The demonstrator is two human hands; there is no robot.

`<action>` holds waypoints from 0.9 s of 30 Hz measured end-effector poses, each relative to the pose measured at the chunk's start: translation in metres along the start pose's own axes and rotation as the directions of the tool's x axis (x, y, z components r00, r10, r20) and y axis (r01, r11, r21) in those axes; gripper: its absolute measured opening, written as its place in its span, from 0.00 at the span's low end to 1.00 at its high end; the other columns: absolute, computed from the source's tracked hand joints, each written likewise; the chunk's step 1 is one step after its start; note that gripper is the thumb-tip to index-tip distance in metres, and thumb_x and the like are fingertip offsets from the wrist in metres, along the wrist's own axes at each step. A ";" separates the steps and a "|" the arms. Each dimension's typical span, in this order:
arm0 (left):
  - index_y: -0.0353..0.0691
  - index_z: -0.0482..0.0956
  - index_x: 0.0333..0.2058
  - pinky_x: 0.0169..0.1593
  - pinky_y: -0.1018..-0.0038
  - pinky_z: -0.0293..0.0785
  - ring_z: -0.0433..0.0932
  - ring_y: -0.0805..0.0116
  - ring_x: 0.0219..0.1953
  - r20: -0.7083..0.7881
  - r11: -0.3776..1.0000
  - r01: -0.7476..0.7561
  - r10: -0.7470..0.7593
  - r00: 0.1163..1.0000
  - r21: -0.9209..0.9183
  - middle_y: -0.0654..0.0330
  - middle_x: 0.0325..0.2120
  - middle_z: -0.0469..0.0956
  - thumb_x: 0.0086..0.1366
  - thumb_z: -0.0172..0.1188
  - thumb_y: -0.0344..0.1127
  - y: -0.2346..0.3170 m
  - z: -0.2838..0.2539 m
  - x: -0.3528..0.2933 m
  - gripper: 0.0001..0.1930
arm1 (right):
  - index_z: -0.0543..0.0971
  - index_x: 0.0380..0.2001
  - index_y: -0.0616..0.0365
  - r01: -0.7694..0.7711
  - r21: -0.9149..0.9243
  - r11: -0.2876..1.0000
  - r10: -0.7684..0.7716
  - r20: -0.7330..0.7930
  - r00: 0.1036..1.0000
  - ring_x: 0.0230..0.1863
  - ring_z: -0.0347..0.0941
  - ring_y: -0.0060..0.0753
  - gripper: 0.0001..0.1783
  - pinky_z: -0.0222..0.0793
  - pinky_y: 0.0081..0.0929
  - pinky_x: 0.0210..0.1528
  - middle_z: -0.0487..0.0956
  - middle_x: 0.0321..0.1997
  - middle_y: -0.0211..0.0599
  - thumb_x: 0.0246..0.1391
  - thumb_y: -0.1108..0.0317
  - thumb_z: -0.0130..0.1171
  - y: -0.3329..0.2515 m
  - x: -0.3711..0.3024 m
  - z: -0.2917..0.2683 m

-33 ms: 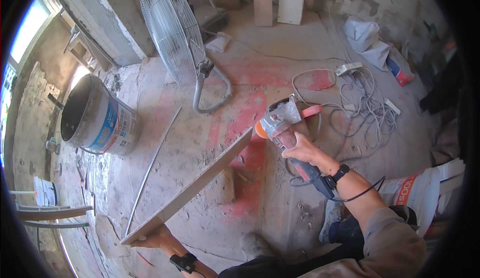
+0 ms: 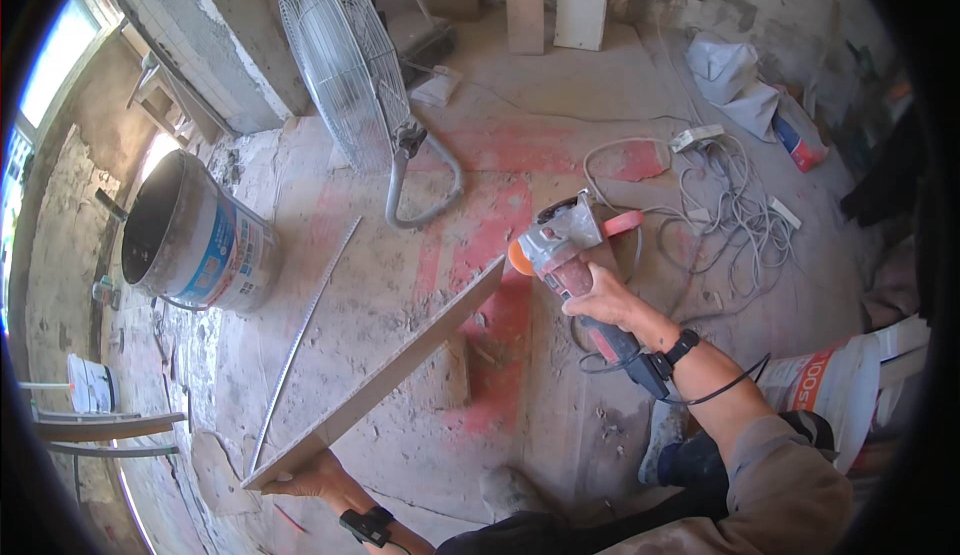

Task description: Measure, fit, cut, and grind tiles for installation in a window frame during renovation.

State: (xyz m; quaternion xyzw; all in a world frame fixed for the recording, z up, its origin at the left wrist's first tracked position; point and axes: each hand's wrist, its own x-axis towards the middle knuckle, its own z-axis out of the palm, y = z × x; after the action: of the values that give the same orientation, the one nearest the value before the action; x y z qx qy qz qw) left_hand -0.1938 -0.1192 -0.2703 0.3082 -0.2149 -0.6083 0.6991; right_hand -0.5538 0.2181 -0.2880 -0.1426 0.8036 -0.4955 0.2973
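Observation:
My right hand (image 2: 605,300) is wrapped round the body of an angle grinder (image 2: 570,255), which has a grey metal head and a red side handle (image 2: 623,222). Its orange disc (image 2: 520,259) is at the far upper end of a long, narrow tile piece (image 2: 385,380); whether the disc touches it I cannot tell. Holding the tile's near lower end is my left hand (image 2: 315,480), with the fingers partly hidden beneath. The tile slants up from lower left toward the middle. Under it, a block (image 2: 450,370) rests on the dusty floor.
A metal floor fan (image 2: 340,75) stands at the back, with a large bucket (image 2: 205,240) to the left. A metal straightedge strip (image 2: 305,340) lies left of the tile. Tangled cables (image 2: 725,210) and a power strip (image 2: 697,137) lie at right. Another white bucket (image 2: 825,390) is beside my right arm.

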 end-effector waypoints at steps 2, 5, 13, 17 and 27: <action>0.54 0.60 0.69 0.70 0.43 0.54 0.58 0.49 0.69 -0.024 0.999 -0.026 0.027 0.999 0.034 0.58 0.68 0.61 0.49 0.56 0.81 0.002 0.007 -0.006 0.54 | 0.71 0.53 0.68 -0.008 -0.041 0.999 0.008 0.011 1.000 0.47 0.74 0.31 0.38 0.71 0.30 0.51 0.77 0.45 0.39 0.37 0.64 0.71 -0.017 0.002 0.004; 0.54 0.60 0.69 0.70 0.44 0.54 0.58 0.49 0.69 -0.040 0.999 0.032 -0.032 0.999 0.013 0.58 0.68 0.60 0.48 0.56 0.82 0.003 0.007 -0.009 0.55 | 0.70 0.54 0.68 -0.021 -0.086 0.996 0.026 0.056 0.998 0.47 0.74 0.32 0.38 0.71 0.30 0.51 0.77 0.46 0.39 0.37 0.65 0.71 -0.014 0.013 0.009; 0.54 0.60 0.68 0.71 0.45 0.51 0.58 0.51 0.69 -0.064 1.000 0.024 -0.023 0.998 0.007 0.58 0.68 0.60 0.50 0.54 0.81 0.004 0.022 -0.012 0.53 | 0.68 0.58 0.72 0.023 -0.200 0.979 0.004 0.134 0.991 0.52 0.76 0.41 0.45 0.71 0.35 0.54 0.79 0.48 0.51 0.35 0.61 0.70 -0.010 0.015 0.022; 0.54 0.62 0.67 0.71 0.46 0.52 0.58 0.53 0.69 -0.116 0.995 0.067 -0.075 0.990 -0.076 0.58 0.67 0.61 0.50 0.54 0.81 0.005 0.019 -0.007 0.52 | 0.67 0.58 0.73 0.028 -0.201 0.979 -0.018 0.051 0.999 0.51 0.77 0.43 0.46 0.71 0.35 0.53 0.79 0.47 0.52 0.35 0.61 0.70 -0.013 0.016 0.017; 0.53 0.63 0.67 0.71 0.47 0.53 0.59 0.54 0.69 -0.046 0.989 0.116 -0.121 0.992 -0.096 0.59 0.66 0.62 0.50 0.55 0.80 0.001 0.009 -0.003 0.52 | 0.72 0.53 0.69 -0.095 -0.100 0.990 0.101 0.054 0.993 0.49 0.76 0.38 0.40 0.70 0.32 0.53 0.78 0.46 0.46 0.34 0.62 0.70 -0.005 0.021 0.005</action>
State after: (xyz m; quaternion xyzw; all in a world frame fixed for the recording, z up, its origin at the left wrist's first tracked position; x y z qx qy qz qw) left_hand -0.1997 -0.1179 -0.2635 0.3029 -0.1496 -0.6501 0.6806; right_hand -0.5677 0.2014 -0.2921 -0.1318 0.8235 -0.4363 0.3377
